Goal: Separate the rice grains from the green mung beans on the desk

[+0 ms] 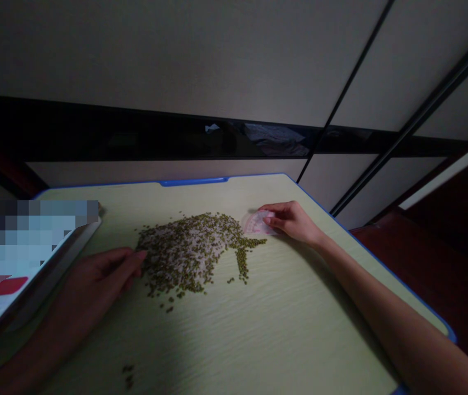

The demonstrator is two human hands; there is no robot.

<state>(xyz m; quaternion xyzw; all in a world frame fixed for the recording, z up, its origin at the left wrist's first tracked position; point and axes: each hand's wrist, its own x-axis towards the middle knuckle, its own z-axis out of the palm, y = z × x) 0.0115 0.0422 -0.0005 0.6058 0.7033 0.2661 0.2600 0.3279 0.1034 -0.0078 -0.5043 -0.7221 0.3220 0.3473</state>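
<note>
A spread pile of green beans that look like mung beans (176, 258), mixed with white grains resembling rice, lies on a pale table (225, 345). My right hand (287, 219) grips a clear, pinkish protractor (254, 221) between thumb and fingers, at the pile's right end. Just below the protractor, two short strips of green beans (242, 263) branch off the pile. At the pile's left edge is my left hand (114, 269), closed with thumb and fingers pressed together. Whatever it pinches, if anything, is hidden.
A tablet-like device with a lit, pixelated screen (20, 263) stands at the left. Several stray beans (128, 376) lie near the front. The table has a blue rim with a blue handle (195, 181) at the far side, close to pale cabinet panels (155, 55).
</note>
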